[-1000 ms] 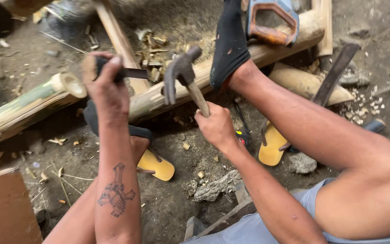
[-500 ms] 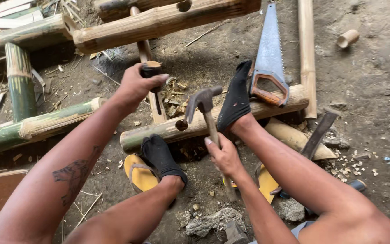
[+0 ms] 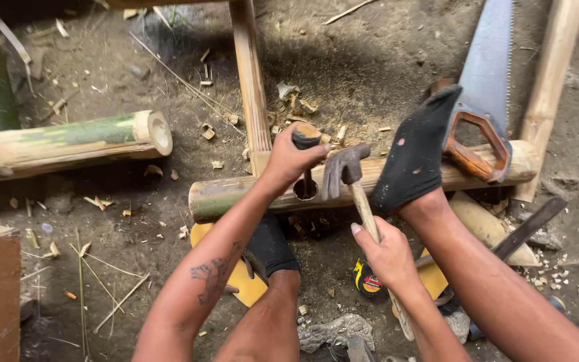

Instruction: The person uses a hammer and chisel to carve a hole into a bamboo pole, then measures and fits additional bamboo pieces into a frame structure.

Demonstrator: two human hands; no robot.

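The left hand (image 3: pixel 289 159) is wrapped tight around the dark handle of a chisel (image 3: pixel 305 144), whose blade drops into a round hole (image 3: pixel 305 190) in the bamboo pole (image 3: pixel 236 194) lying crosswise just below that hand. The right hand (image 3: pixel 389 253) grips the wooden shaft of a claw hammer (image 3: pixel 344 167), its head hanging right beside the chisel's top, close but apart from it. A foot in a black sock (image 3: pixel 415 157) presses on the pole to the right of the hammer, pinning it.

The step looks like chiselling out or widening the hole. The next move seems to call for a square blow on the chisel's butt, with the left hand holding the tool steady and the foot keeping the pole from rolling; a glancing strike could catch the fingers.

The chisel's blade is hidden inside the hole, so its depth cannot be told. A handsaw (image 3: pixel 487 100) rests on the pole beyond the foot, its tip cut off by the frame. The small round yellow-and-black object (image 3: pixel 368 280) beneath the right hand is hard to identify.
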